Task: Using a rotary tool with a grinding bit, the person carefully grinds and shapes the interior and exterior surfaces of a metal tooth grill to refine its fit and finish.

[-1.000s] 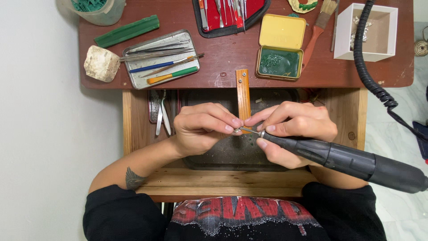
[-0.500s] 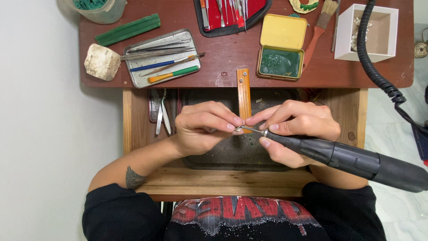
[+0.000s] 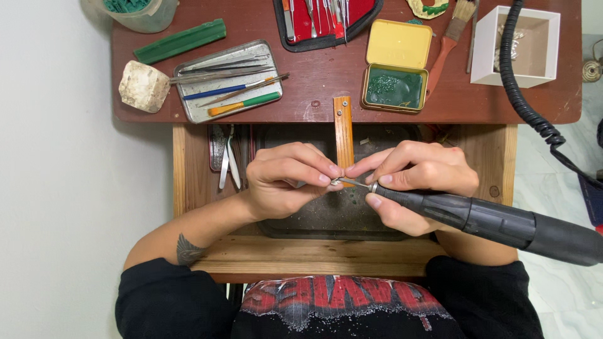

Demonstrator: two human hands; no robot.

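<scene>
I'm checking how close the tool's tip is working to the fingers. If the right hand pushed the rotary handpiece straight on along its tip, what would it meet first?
The right hand points the black rotary handpiece leftward. Its tip would likely first meet the left hand's fingertips, which pinch something too small to identify; depth is unclear.

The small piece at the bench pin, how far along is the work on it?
Done: tools are laid out, the metal tray filled, the yellow tin open. In hand: the left hand pinches the small piece against the wooden bench pin, and the right hand holds the black rotary handpiece tip to it. How much remains is too small to tell.
</scene>
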